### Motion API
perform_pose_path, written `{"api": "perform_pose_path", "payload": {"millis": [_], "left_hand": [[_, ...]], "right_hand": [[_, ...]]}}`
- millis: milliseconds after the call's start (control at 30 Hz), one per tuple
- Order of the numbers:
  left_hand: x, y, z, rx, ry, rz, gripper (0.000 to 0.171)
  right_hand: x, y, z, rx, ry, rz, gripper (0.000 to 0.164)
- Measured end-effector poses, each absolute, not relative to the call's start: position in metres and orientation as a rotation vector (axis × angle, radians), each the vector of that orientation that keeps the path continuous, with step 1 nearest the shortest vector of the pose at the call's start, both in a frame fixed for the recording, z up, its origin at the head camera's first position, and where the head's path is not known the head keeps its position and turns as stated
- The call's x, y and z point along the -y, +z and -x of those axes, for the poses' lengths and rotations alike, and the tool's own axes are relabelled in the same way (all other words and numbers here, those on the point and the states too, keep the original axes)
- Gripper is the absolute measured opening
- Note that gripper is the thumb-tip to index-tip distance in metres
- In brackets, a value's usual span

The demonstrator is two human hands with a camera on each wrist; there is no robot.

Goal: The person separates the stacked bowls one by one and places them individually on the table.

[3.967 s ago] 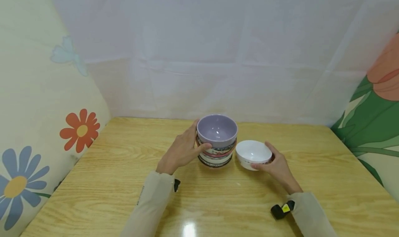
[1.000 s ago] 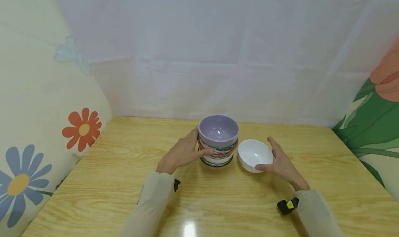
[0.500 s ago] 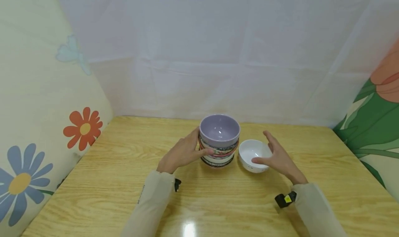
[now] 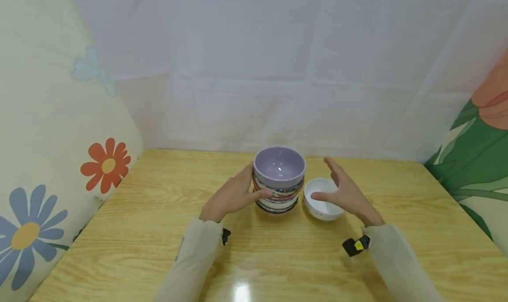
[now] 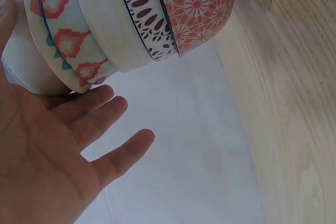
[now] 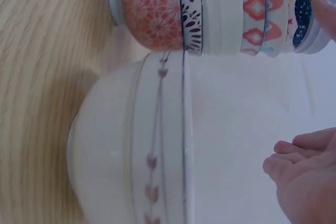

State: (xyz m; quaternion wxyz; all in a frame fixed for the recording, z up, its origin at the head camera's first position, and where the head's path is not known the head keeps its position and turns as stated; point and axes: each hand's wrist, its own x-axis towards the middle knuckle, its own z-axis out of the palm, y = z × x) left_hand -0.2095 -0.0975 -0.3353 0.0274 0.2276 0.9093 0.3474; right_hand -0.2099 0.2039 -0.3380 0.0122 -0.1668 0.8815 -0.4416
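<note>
A stack of nested bowls [image 4: 278, 203] stands on the wooden table, with a lilac bowl [image 4: 279, 163] on top. Patterned bands of the lower ones show in both wrist views, down to a coral flowered bowl [image 5: 197, 6] at the bottom. My left hand [image 4: 232, 198] holds the stack's upper part from the left, thumb across the front and fingers round the back; its lower fingers [image 5: 126, 150] stick out straight. Just right of the stack sits a white bowl [image 4: 323, 210] with a thin leaf pattern. Above its right rim, my right hand [image 4: 351, 198] is spread, holding nothing.
The wooden table [image 4: 166, 187] ends at a white cloth backdrop [image 4: 246, 72]. Flower-printed cloths hang at the left [image 4: 43, 117] and right. A black wrist camera [image 4: 353, 247] is strapped at the right sleeve.
Earlier my right hand held the white bowl by its side. It has let go and moved up and left over the bowl, which rests upright. My left hand stays on the stack.
</note>
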Motion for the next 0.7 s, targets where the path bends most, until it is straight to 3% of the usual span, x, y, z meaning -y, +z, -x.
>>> {"api": "perform_pose_path", "payload": {"millis": [700], "left_hand": [[0.096,-0.337,0.211,-2.806,1.083,-0.688,0.101]], "right_hand": [[-0.165,-0.321,0.218,-2.623,-1.466,0.718,0.113]]}}
